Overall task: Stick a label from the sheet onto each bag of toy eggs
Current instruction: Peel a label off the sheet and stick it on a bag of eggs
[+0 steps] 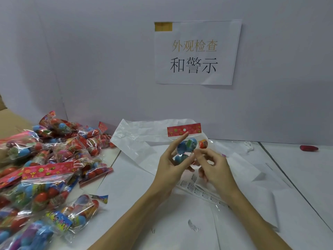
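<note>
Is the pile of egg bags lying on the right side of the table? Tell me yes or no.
No, the pile of egg bags lies on the left side of the table.

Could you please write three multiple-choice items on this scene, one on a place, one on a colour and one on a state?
1. Where does the pile of bags lie?
A. left of the hands
B. right of the hands
C. on the wall

2. What colour is the header card of the held bag?
A. green
B. red with flowers
C. plain white

3. How is the held bag placed?
A. flat on the table
B. inside a box
C. raised off the table in the hands

Key: 1 A, the pile fills the table's left side. 2 B, the strip is red with flower prints. 3 C, the left hand and right hand hold it up above the label sheet.
</note>
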`<state>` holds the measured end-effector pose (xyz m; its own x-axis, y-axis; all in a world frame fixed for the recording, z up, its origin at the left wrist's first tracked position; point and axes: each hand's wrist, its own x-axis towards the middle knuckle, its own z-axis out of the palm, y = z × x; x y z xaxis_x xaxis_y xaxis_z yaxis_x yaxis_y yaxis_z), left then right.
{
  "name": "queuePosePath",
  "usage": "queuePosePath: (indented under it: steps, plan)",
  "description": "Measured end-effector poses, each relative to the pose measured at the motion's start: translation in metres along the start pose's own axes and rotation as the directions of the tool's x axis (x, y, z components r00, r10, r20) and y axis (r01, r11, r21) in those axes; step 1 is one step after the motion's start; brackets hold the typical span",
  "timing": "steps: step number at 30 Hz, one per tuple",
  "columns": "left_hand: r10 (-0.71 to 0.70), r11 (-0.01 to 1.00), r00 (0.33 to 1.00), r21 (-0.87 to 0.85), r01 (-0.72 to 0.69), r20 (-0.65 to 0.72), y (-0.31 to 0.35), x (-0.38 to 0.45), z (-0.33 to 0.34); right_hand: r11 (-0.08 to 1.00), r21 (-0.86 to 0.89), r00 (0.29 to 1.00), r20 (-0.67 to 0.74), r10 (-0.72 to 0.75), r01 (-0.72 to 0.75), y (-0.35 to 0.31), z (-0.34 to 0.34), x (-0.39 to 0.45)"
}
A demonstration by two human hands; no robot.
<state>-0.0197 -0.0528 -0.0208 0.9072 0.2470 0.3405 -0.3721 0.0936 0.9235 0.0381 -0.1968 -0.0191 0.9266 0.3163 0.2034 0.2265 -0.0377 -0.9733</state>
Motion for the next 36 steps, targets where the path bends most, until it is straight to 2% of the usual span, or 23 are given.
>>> queuePosePath:
  steps: [2, 6, 10, 12, 15, 17, 19, 23, 26, 28, 30, 32, 34, 36]
  plan:
    - [-0.009, 0.999, 1.0, -0.043, 0.009, 0.003, 0.002, 0.002, 0.001, 1.0, -0.001, 0.999, -0.009, -0.031, 0.031, 0.0, 0.0, 0.001]
    - [-0.057, 0.994, 0.998, -0.095, 0.054, -0.024, 0.0, 0.005, -0.002, 1.0, 0.018, 0.999, -0.045, 0.01, -0.009, -0.002, -0.001, 0.003]
    - [-0.141, 0.99, 0.989, -0.002, 0.141, -0.051, -0.006, 0.006, -0.004, 0.996, -0.032, 0.997, -0.007, -0.08, 0.08, -0.003, 0.0, 0.001]
    - [-0.169, 0.982, 0.979, 0.071, 0.177, -0.115, -0.006, 0.009, -0.006, 0.997, -0.029, 0.997, -0.037, -0.074, 0.073, -0.003, -0.004, 0.003]
    - [-0.169, 0.975, 0.949, 0.095, 0.2, -0.265, 0.001, 0.014, -0.017, 0.978, -0.196, 0.996, -0.023, -0.083, 0.077, -0.001, -0.014, 0.005]
    - [-0.194, 0.969, 0.951, 0.105, 0.224, -0.24, 0.006, 0.016, -0.025, 0.945, -0.306, 0.993, 0.039, -0.111, 0.118, 0.001, -0.015, 0.004]
    - [-0.208, 0.962, 0.963, 0.143, 0.234, -0.172, 0.006, 0.017, -0.029, 0.929, -0.331, 0.986, 0.075, -0.149, 0.166, 0.002, -0.012, 0.002]
    - [-0.176, 0.972, 0.968, 0.122, 0.199, -0.177, 0.007, 0.017, -0.03, 0.968, -0.191, 0.985, 0.086, -0.148, 0.162, -0.002, -0.009, 0.002]
    - [-0.169, 0.983, 0.953, 0.021, 0.18, -0.251, 0.008, 0.017, -0.029, 0.988, -0.083, 0.989, 0.078, -0.125, 0.131, -0.004, -0.007, 0.002]
    - [-0.16, 0.985, 0.942, 0.016, 0.172, -0.296, 0.007, 0.018, -0.027, 0.997, -0.006, 0.996, 0.046, -0.082, 0.082, -0.002, -0.004, 0.003]
    - [-0.177, 0.979, 0.951, 0.056, 0.197, -0.252, 0.008, 0.018, -0.026, 0.989, 0.145, 0.999, 0.045, 0.022, -0.028, 0.002, -0.001, 0.003]
    - [-0.223, 0.969, 0.963, 0.076, 0.236, -0.148, 0.005, 0.016, -0.024, 0.959, 0.25, 0.989, 0.101, 0.109, -0.132, 0.004, -0.001, 0.004]
    - [-0.228, 0.969, 0.969, 0.073, 0.235, -0.091, 0.002, 0.015, -0.022, 0.945, 0.257, 0.974, 0.154, 0.165, -0.201, 0.004, 0.0, 0.003]
    - [-0.208, 0.975, 0.976, 0.061, 0.212, -0.07, 0.003, 0.015, -0.023, 0.962, 0.204, 0.979, 0.125, 0.159, -0.182, 0.002, 0.002, 0.003]
